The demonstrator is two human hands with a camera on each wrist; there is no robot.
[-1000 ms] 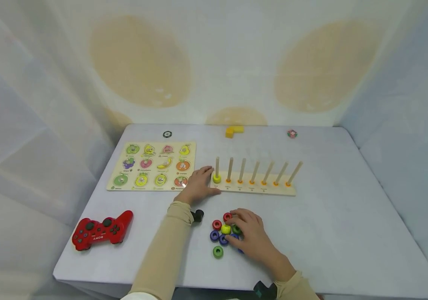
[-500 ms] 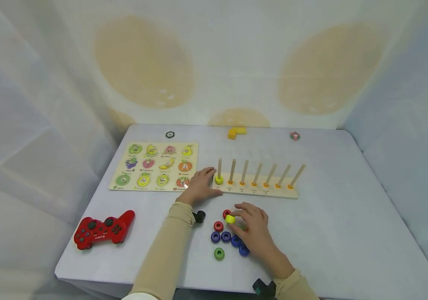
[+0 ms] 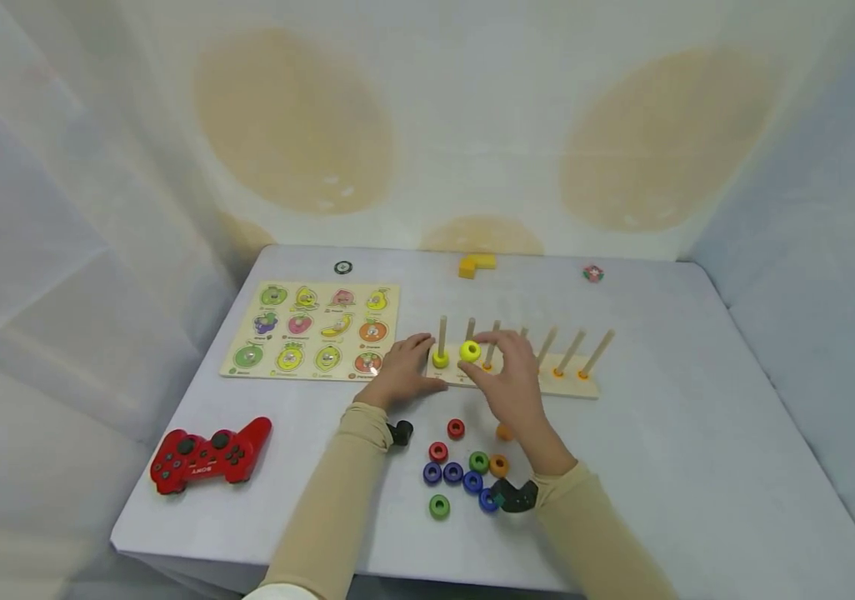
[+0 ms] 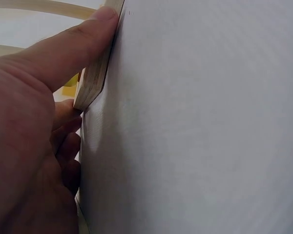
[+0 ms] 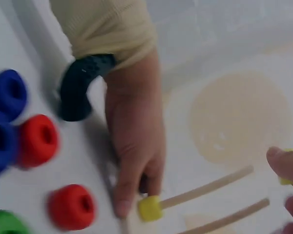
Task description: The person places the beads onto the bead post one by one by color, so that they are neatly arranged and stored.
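I see my right hand (image 3: 513,379) pinching a yellow ring (image 3: 469,351) at the second peg (just above it), while my left hand (image 3: 400,371) grips the peg board (image 3: 585,385) end.

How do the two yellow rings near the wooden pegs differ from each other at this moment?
The first yellow ring sits low at the base of the leftmost peg, and no hand holds it; the second yellow ring is pinched by the right hand in front of the second peg, higher. The left hand only holds the peg board. Both rings share the yellow colour and look alike in shape.
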